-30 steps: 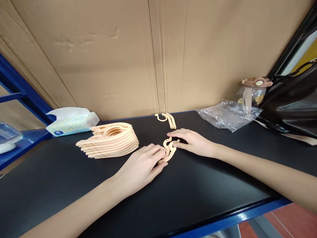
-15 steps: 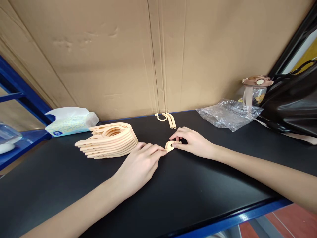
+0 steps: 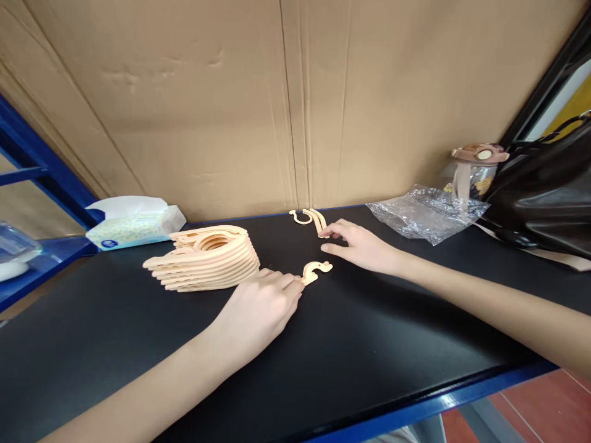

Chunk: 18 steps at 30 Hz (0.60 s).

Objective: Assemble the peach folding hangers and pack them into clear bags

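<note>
My left hand [image 3: 263, 303] rests on the table with its fingers closed over the near end of a cream plastic piece with a hooked end [image 3: 314, 271]; its covered part is hidden. My right hand [image 3: 357, 245] hovers just beyond that piece, thumb and forefinger apart, holding nothing. Its fingertips are at the near ends of two curved cream plastic strips [image 3: 316, 220]; whether they touch, I cannot tell. Beside the strips lies a loose cream hook [image 3: 302, 218]. Left of my left hand stands a stack of cream plastic folding hangers [image 3: 207, 261].
A tissue pack [image 3: 133, 224] sits at the back left of the black table [image 3: 369, 357]. Crumpled clear plastic bag [image 3: 429, 215], drinking bottle [image 3: 480, 169] and dark bag [image 3: 549, 191] occupy the right. Cardboard [image 3: 207, 111] walls the back.
My right hand has let go of the hooked piece and moved away toward the two strips. My left hand still holds the piece, which has shifted slightly left.
</note>
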Available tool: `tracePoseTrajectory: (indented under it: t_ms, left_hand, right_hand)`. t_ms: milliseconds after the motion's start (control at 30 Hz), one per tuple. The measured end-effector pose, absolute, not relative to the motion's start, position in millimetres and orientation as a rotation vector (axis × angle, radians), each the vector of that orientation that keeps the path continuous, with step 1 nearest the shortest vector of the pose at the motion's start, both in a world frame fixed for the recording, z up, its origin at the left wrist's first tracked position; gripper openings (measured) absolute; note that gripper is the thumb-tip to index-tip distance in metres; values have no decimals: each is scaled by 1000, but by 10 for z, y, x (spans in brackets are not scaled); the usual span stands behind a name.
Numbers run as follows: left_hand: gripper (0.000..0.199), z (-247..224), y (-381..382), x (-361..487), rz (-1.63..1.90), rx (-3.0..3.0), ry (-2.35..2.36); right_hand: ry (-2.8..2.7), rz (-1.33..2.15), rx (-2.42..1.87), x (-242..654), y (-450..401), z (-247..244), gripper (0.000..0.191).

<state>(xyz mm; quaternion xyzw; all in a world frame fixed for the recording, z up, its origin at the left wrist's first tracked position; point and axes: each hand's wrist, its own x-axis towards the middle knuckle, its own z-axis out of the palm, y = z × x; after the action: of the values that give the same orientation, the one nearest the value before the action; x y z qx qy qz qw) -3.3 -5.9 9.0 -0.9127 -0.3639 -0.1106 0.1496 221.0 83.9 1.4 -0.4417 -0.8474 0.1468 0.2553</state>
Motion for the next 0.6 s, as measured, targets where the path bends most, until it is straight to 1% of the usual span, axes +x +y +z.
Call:
tracePoseTrajectory:
  t_ms: [100,267,433,600]
  left_hand:
    - [23,106,-64,-42,-227,-2579,-1053]
    - [27,97,-68,-69,-204,-2520,-1006]
    - [27,72,-64,-121,-83,-2432,-1087]
    - [30,60,-62,-122,-4,-2461,-1115]
  right_hand:
    - [-2480,130,-1224,2158,1045,72,42]
    - [-2516,35,-1231,1914,1460,-71,51]
    - [-2552,9,-1202,1859,1513,-172,48]
    - [-2609,-41,-1153,2154,1118,-94,37]
